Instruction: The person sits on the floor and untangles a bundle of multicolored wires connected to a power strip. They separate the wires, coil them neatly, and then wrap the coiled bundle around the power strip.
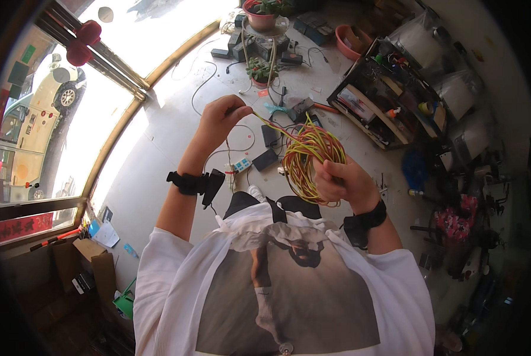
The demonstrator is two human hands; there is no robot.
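A thick coil of yellow and reddish wire [307,155] hangs in front of my body, and my right hand [343,180] is closed round its right side, thumb over the strands. From the coil's upper left, a free length of the same wire stretches to my left hand [222,117]. That hand pinches the wire's end between thumb and fingers, held up and left of the coil. The fingertips of the right hand are partly hidden by the loops. Both wrists wear black straps, the left one with a small black box [212,188].
A white power strip [241,165] and black adapters [265,159] with loose cables lie on the pale floor [164,133]. Potted plants [259,71] stand ahead. A crowded tool rack [390,98] is at the right, a glass door frame [117,121] at the left, cardboard boxes [102,267] lower left.
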